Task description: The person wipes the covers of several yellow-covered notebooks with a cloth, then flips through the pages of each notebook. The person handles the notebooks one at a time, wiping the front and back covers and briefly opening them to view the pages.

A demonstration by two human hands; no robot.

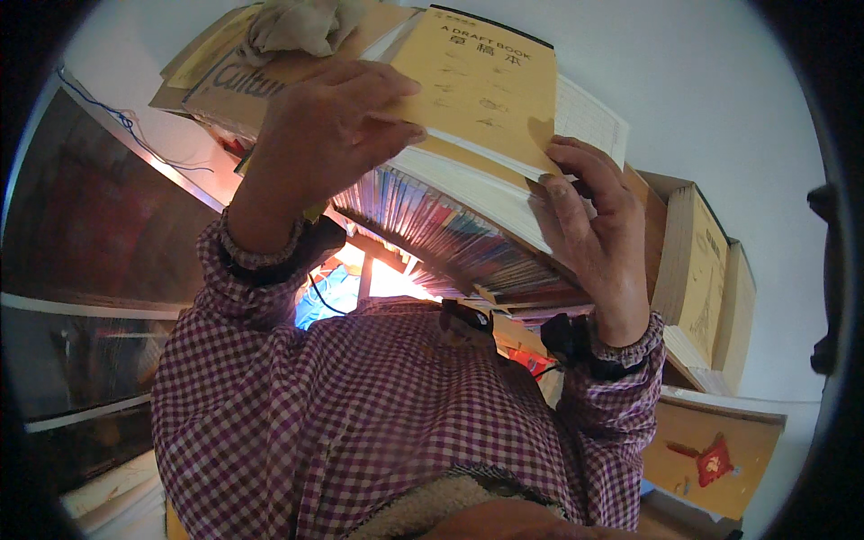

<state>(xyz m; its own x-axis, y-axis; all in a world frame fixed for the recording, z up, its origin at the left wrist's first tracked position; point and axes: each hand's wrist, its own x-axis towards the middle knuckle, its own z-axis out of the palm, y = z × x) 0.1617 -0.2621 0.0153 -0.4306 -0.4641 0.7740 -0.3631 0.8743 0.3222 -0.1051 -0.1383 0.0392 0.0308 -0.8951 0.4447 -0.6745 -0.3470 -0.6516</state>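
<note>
A yellow-covered draft book (489,88) with a black spine strip lies on a stack of white paper (466,185). My left hand (344,115) is at its left edge, fingers over the cover and thumb by the near corner; whether it grips the book is not clear. My right hand (597,209) pinches the near right corner, thumb at the near edge and fingers at the side. A printed sheet (594,115) sticks out behind the book on the right. Both forearms wear checked sleeves with dark bands at the wrists.
A cardboard box (226,91) with a crumpled grey cloth (297,27) on it stands at the left. Tightly packed thin books (439,223) fill a shelf below the paper. Thick yellow-covered books (702,270) stand at the right. A thin blue cable (125,121) hangs at the left.
</note>
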